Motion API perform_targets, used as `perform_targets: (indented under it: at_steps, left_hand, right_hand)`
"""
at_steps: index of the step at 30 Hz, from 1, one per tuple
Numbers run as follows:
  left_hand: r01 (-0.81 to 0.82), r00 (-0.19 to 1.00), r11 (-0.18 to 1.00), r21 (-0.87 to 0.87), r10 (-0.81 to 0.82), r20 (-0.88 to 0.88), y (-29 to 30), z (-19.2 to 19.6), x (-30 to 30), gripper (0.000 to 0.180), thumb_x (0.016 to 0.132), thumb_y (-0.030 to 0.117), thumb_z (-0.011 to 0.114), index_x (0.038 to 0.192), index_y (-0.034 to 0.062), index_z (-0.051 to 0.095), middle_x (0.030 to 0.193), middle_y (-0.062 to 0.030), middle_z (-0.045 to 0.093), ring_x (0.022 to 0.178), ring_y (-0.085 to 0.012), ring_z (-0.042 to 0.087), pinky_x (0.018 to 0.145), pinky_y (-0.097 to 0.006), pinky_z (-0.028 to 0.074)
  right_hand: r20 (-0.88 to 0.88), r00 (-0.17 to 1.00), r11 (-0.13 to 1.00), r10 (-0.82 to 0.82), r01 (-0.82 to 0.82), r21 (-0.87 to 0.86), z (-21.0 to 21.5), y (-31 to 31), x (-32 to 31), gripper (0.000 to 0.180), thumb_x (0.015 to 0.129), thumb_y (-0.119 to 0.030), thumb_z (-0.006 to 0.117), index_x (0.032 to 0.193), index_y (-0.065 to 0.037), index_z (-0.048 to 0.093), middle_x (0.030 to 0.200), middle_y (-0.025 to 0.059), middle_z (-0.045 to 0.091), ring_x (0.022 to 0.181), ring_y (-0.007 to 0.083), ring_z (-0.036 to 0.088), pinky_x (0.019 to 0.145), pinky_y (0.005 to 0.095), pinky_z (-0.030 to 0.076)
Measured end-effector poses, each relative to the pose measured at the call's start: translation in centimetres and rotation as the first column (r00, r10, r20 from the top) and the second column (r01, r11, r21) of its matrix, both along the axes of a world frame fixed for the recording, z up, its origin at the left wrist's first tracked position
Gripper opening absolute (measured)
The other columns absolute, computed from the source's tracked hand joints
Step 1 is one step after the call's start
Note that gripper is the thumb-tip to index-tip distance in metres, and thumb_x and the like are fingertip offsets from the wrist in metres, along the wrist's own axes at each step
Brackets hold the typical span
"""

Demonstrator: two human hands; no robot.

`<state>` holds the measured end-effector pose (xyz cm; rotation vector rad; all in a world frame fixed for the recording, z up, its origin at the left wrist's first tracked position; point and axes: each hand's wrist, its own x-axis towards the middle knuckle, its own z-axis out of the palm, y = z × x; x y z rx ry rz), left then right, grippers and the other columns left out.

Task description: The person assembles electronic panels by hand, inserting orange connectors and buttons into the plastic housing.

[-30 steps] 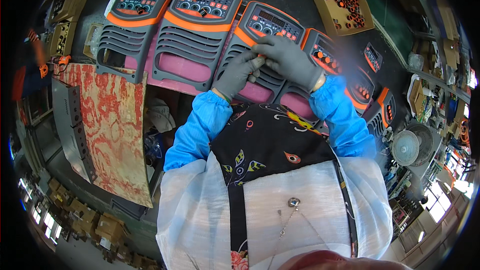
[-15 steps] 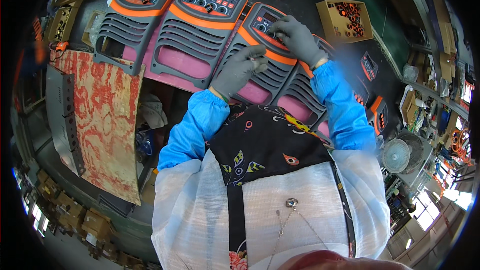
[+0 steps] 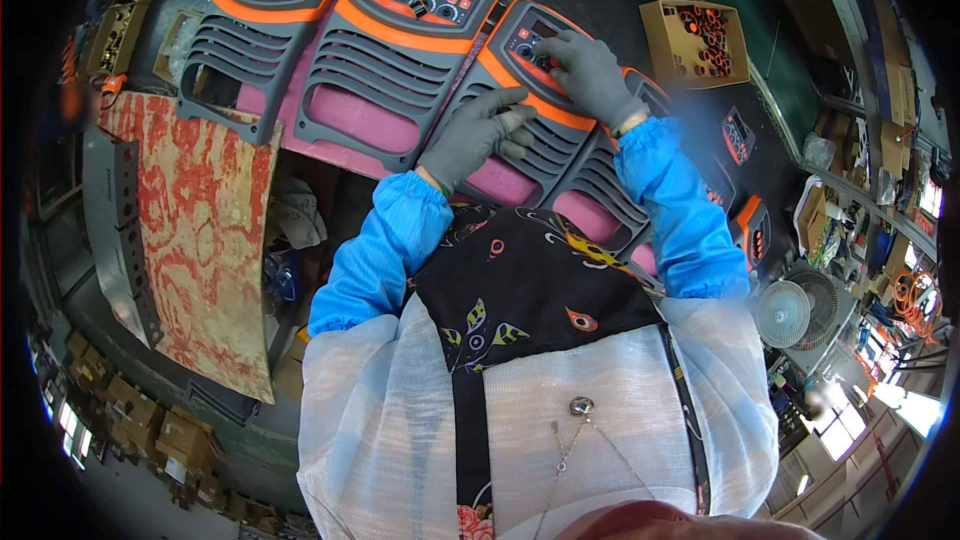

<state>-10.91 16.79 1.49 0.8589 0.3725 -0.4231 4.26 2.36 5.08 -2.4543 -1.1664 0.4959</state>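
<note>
My right hand (image 3: 590, 75), in a grey glove, reaches over the control panel (image 3: 524, 44) of a grey and orange front cover. Its fingertips are pinched together at the panel, on what looks like a small black and orange knob (image 3: 545, 63), mostly hidden by the fingers. My left hand (image 3: 478, 137), gloved alike, hovers over the slatted lower part of the same cover. Its fingers are half bent and apart, with nothing visible between them. To the left, a second cover (image 3: 415, 40) and a third cover (image 3: 268, 30) carry several knobs on their panels.
A cardboard box (image 3: 740, 45) of black and orange knobs stands at the far right. More covers lie to the right, partly behind my right sleeve. Pink sheeting (image 3: 365, 120) lies under the covers. At left are a worn red-patterned board (image 3: 205, 240) and a grey metal panel (image 3: 120, 230).
My right hand stays at the panel, its fingers slightly shifted. My left hand's lower fingers have spread a little. The whole view has shifted slightly.
</note>
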Motion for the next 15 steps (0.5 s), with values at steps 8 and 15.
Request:
perform_targets:
  at_steps: [8, 15]
  left_hand:
    - [0.017, 1.0, 1.0, 0.011, -0.017, -0.001, 0.0, 0.3, 0.0, 0.049, 0.094, 0.013, 0.052, 0.137, -0.0033, 0.034, 0.118, -0.0158, 0.055, 0.086, -0.0181, 0.063, 0.07, -0.026, 0.055]
    - [0.022, 1.0, 1.0, 0.005, -0.022, -0.006, 0.1, 0.1, -0.1, 0.05, 0.093, 0.013, 0.053, 0.137, -0.0029, 0.035, 0.118, -0.016, 0.055, 0.086, -0.0178, 0.063, 0.07, -0.026, 0.055]
  right_hand:
    - [0.02, 0.999, 0.998, -0.034, 0.033, 0.053, -0.7, -0.1, -0.1, 0.03, 0.071, 0.0, 0.064, 0.1, -0.009, 0.065, 0.092, 0.0081, 0.06, 0.084, 0.0279, 0.061, 0.072, 0.038, 0.05]
    - [-0.013, 1.0, 1.0, -0.003, 0.003, 0.0, -1.2, -0.1, 0.0, 0.029, 0.07, 0.0, 0.064, 0.097, -0.008, 0.064, 0.089, 0.0077, 0.059, 0.082, 0.0277, 0.059, 0.071, 0.0374, 0.049]
